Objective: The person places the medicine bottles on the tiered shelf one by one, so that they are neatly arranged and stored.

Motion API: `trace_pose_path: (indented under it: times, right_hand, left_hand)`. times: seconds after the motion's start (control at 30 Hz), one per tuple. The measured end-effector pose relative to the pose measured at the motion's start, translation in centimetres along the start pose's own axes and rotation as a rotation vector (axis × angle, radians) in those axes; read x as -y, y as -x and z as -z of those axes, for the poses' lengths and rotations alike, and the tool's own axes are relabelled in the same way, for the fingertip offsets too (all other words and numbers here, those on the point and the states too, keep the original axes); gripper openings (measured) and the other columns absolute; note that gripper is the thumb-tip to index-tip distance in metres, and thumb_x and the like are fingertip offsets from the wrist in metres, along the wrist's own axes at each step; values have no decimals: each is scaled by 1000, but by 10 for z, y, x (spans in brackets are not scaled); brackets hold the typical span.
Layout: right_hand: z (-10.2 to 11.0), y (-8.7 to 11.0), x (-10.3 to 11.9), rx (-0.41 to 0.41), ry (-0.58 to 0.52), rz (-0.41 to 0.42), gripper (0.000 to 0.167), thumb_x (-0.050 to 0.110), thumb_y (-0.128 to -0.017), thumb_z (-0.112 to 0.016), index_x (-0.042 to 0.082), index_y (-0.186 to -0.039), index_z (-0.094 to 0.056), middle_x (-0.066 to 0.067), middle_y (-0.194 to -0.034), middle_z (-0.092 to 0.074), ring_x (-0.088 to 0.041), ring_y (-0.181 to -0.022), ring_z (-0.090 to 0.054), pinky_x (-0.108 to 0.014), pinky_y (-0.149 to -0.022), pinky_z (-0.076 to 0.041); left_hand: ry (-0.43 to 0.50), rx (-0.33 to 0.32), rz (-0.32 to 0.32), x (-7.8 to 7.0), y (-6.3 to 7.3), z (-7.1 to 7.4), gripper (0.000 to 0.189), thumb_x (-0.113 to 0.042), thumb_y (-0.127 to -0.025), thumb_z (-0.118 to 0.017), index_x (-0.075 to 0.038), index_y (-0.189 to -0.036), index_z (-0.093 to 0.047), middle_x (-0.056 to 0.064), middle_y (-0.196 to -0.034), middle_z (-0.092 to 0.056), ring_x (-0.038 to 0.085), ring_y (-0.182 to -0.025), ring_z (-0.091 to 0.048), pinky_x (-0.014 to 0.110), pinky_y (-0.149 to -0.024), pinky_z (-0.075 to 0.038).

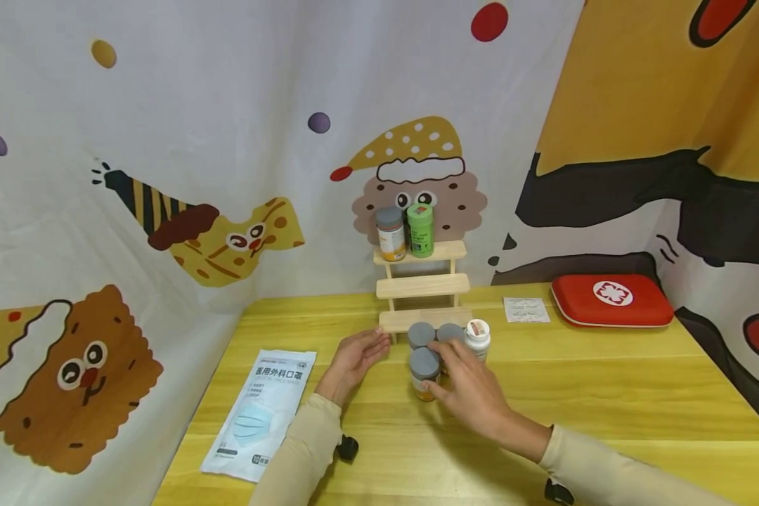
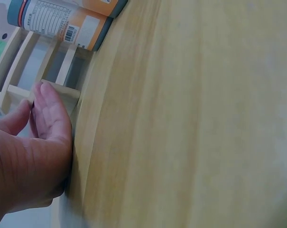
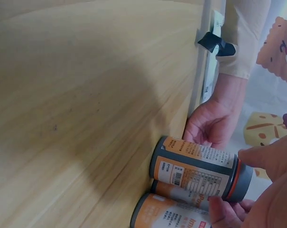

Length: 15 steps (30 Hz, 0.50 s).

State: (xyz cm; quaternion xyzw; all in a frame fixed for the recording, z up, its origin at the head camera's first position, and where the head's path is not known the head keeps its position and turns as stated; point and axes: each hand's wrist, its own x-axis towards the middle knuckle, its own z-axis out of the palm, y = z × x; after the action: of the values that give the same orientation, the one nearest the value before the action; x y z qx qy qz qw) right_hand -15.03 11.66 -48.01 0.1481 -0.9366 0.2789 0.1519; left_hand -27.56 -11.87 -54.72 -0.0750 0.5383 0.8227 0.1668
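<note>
My right hand (image 1: 474, 393) grips a grey-capped supplement bottle (image 3: 195, 168) near its cap, thumb on one side and fingers on the other. That bottle stands in front of two more grey-capped bottles (image 1: 422, 334) and a white bottle (image 1: 478, 339). Behind them is a small three-step wooden rack (image 1: 422, 285). At the rack's lower left end, my left hand (image 1: 357, 358) has its fingertips right by the lowest step, fingers fairly straight. The top step carries a grey-capped bottle (image 1: 391, 235) and a green bottle (image 1: 421, 232).
A face mask packet (image 1: 259, 414) lies on the table to the left. Behind on the right are a small white paper sheet (image 1: 526, 310) and a red first-aid case (image 1: 612, 301). A printed cloth (image 1: 240, 91) hangs close behind the rack.
</note>
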Motion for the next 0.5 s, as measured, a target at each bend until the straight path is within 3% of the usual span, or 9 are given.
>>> trace_pose_path:
  times: [0.23, 0.5]
  right_hand:
    - [-3, 0, 1, -9, -27, -43, 67, 24, -79, -95, 11, -137, -65, -5, -125, -66, -16, -98, -66, -33, -76, -64]
    - [-5, 2, 1, 20, -130, -56, 63, 17, -76, -96, 13, -130, -64, -2, -121, -67, -18, -105, -67, -37, -86, -65]
  left_hand:
    - [-10, -2, 10, -1, 0, 1, 44, -10, -107, -63, 15, -142, -53, 7, -102, -77, 16, -99, -75, 34, -102, -64]
    - [-11, 4, 5, -3, 2, -1, 42, -9, -107, -62, 15, -140, -54, 6, -103, -77, 15, -99, -75, 34, -103, -64]
